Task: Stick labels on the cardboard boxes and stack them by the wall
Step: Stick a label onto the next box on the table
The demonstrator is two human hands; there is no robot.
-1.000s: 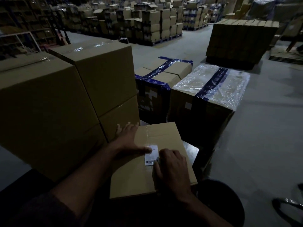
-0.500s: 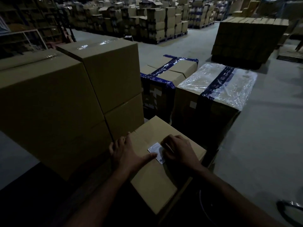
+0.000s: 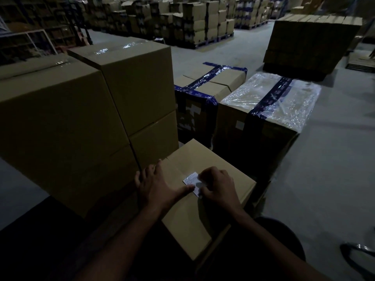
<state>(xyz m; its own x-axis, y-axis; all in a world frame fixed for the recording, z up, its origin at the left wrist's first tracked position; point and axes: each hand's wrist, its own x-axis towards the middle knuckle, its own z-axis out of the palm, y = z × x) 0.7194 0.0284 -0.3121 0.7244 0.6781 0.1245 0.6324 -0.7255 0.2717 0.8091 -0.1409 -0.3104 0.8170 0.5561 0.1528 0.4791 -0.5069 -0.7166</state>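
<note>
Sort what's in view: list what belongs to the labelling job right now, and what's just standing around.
In the job:
- small box under both hands
- white label on its top
- left hand, flat on the box, thumb at the label
- right hand, fingers curled at the label

Standing around:
- tall plain boxes
- blue-taped box
- plastic-wrapped box
- distant pallet stacks

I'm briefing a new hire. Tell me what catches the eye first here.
Low in the middle, both hands work a white label onto a small box: the left hand lies flat, the right hand curls over the label's edge. Behind, a shiny plastic-wrapped box with blue tape stands right, and tall stacked boxes fill the left.
</note>
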